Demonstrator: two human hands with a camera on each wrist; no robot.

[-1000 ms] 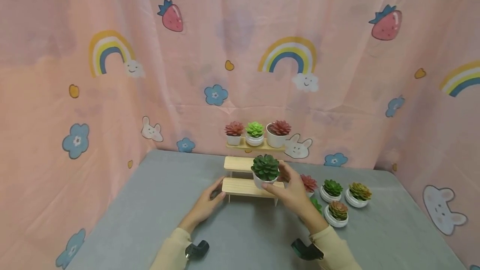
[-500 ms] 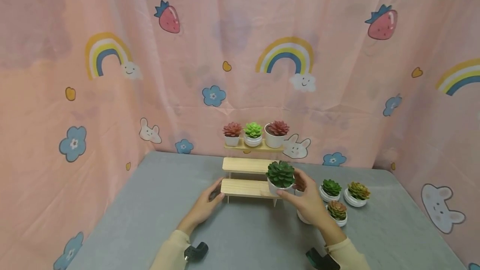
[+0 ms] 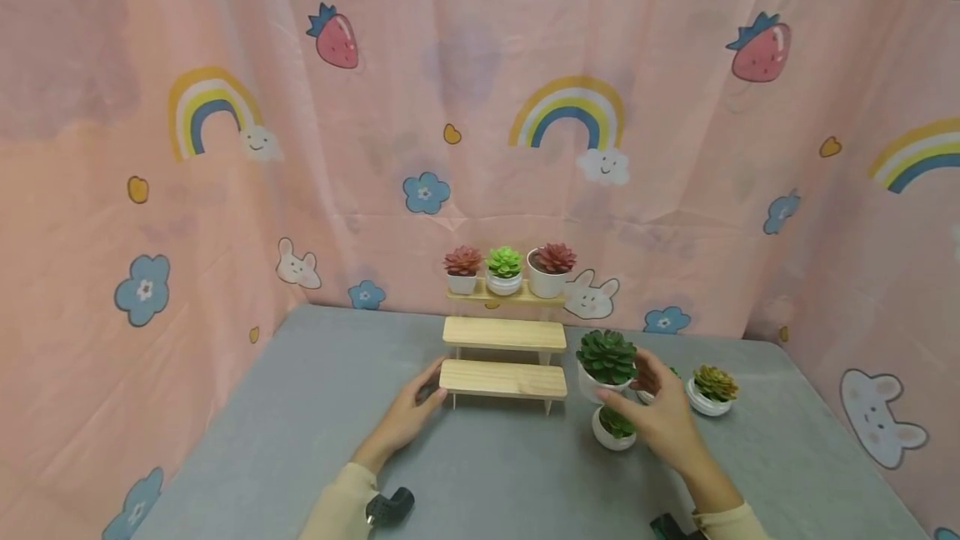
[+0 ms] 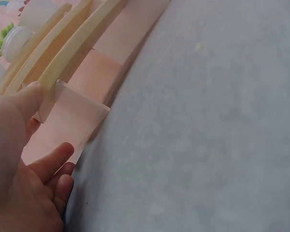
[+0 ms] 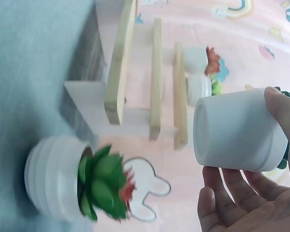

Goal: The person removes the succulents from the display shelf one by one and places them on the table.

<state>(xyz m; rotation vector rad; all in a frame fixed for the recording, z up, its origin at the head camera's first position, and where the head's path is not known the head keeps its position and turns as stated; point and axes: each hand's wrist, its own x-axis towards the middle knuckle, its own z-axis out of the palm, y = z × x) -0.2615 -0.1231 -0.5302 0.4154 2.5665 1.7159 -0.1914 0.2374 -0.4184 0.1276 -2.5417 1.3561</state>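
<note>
My right hand (image 3: 660, 415) grips a white pot holding a dark green artificial succulent (image 3: 607, 358), just right of the tiered wooden stand (image 3: 502, 379). The right wrist view shows the pot's smooth side and base, raised above the grey tabletop, thumb on one side and fingers on the other. My left hand (image 3: 408, 411) holds the left end of the stand's lowest tier, its thumb (image 4: 31, 99) against the wooden edge and the lower fingers loose beside the clear side panel (image 4: 67, 125). The two lower tiers are bare.
On the top tier stand a reddish succulent (image 3: 462, 261), a bright green one (image 3: 505, 263) and another reddish one (image 3: 553, 261). Right of the stand are a small green potted succulent (image 3: 617, 426) and a yellow-green one (image 3: 712, 386); my right hand hides others. A patterned pink curtain (image 3: 375, 107) hangs behind.
My right hand has carried the dark green succulent rightward and slightly down, from over the stand's lower tiers to beyond its right end. My left hand stays at the stand's left end.
</note>
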